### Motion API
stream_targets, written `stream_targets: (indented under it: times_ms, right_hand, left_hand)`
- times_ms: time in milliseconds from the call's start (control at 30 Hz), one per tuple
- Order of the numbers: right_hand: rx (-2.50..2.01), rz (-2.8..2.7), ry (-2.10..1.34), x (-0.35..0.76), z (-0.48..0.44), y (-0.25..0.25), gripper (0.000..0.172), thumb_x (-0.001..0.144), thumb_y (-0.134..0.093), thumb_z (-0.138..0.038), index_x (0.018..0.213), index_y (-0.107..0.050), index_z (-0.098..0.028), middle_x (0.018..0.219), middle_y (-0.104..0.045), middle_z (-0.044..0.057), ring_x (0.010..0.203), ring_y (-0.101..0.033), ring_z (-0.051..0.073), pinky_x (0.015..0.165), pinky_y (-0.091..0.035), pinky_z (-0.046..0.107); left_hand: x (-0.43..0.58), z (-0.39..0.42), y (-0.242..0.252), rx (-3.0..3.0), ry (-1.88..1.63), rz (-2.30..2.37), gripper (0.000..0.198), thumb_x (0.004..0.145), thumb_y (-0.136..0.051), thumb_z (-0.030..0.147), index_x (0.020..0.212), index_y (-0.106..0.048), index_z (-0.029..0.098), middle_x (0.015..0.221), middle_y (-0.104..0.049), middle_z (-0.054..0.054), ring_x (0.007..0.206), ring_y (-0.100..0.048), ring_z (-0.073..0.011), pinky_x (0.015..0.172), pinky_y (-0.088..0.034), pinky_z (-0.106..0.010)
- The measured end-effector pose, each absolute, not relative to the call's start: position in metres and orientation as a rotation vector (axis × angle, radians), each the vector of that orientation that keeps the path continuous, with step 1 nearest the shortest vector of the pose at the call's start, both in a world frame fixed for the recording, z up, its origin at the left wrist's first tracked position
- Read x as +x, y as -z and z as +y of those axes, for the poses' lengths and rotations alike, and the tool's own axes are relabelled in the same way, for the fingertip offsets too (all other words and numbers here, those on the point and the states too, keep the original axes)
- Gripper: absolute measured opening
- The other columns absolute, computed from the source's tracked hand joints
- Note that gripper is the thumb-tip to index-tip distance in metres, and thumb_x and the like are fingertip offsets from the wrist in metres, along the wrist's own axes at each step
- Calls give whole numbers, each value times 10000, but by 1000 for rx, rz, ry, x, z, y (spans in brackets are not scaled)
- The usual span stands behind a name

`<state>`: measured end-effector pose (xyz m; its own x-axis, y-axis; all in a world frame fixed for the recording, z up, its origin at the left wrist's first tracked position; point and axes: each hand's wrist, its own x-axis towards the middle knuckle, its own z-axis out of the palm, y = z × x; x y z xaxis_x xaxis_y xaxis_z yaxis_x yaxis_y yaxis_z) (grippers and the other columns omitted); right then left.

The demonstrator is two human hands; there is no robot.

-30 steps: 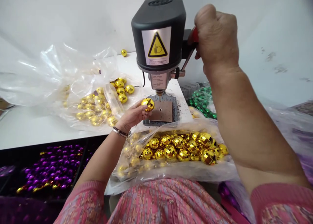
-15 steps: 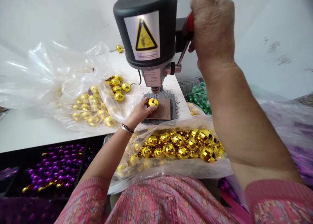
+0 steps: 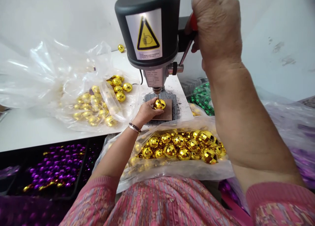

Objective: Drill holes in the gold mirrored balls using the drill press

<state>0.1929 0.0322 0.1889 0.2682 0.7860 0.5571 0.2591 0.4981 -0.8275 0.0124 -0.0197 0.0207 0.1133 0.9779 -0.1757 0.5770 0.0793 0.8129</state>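
Observation:
A small drill press (image 3: 147, 32) with a yellow warning label stands in front of me. My left hand (image 3: 148, 111) pinches a shiny gold faceted ball (image 3: 159, 104) on the brown board (image 3: 168, 111) at the machine's base. The drill bit (image 3: 158, 96) comes down right over the ball; whether it has entered the ball, I cannot tell. High on the right, my right hand (image 3: 218, 29) is wrapped round the red-knobbed feed lever (image 3: 194, 21) of the drill press.
An open plastic bag of gold balls (image 3: 178, 140) lies close to my body. Another clear bag of gold balls (image 3: 91, 104) rests on the white table (image 3: 14, 130). Purple beads (image 3: 57, 165) fill a black tray at lower left. Green beads (image 3: 203, 96) sit behind my right arm.
My left hand has moved the gold ball to the right, under the drill bit. My right hand stays on the lever, nearly still.

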Motion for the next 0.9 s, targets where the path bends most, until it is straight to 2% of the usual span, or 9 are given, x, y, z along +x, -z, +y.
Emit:
stream_targets:
  times_ms: [200,300,467,533,633,900]
  right_hand:
    - [-1124,-1418,-403,194,-6,-187,309,917,-486,-267,629,-460,-157,615,-466,-38,614,-396,41,611,-286,223]
    - [-1179,-1525,-288,196,-30,-177,266,881,-484,-268,637,-419,-182,611,-419,-38,587,-339,50,606,-247,256]
    - [-1192,-1607,-230,197,-60,-145,183,853,-479,-295,693,-508,-210,636,-495,-26,621,-421,86,656,-351,278]
    - [-1192,-1626,-192,196,-65,-132,176,851,-474,-297,700,-514,-216,624,-494,-31,585,-404,84,639,-359,273]
    - [-1160,-1637,-120,195,-66,-114,173,860,-467,-297,714,-516,-218,641,-500,-29,573,-387,81,650,-387,268]
    - [-1081,-1616,37,192,-60,-85,226,937,-447,-335,771,-552,-224,645,-491,-17,614,-458,98,707,-459,273]
  left_hand:
    - [9,-20,-13,1614,-704,1531,726,687,-843,249,1383,-656,160,1006,-767,-26,902,-670,-182,849,-512,-268]
    - [8,-21,-13,1638,-696,1521,707,693,-836,249,1376,-663,179,998,-762,-8,893,-663,-173,839,-506,-257]
    - [9,-22,-14,1616,-692,1538,739,687,-840,255,1396,-650,173,916,-739,9,863,-649,-163,836,-495,-248]
    - [9,-22,-14,1596,-687,1541,766,681,-839,258,1414,-634,163,916,-734,6,867,-646,-161,855,-493,-252]
    - [9,-22,-12,1603,-699,1515,780,676,-832,259,1420,-627,147,929,-736,-4,855,-635,-156,868,-493,-258]
    - [7,-23,-9,1644,-693,1515,738,708,-812,278,1418,-630,189,1025,-753,-7,924,-646,-168,903,-495,-268]
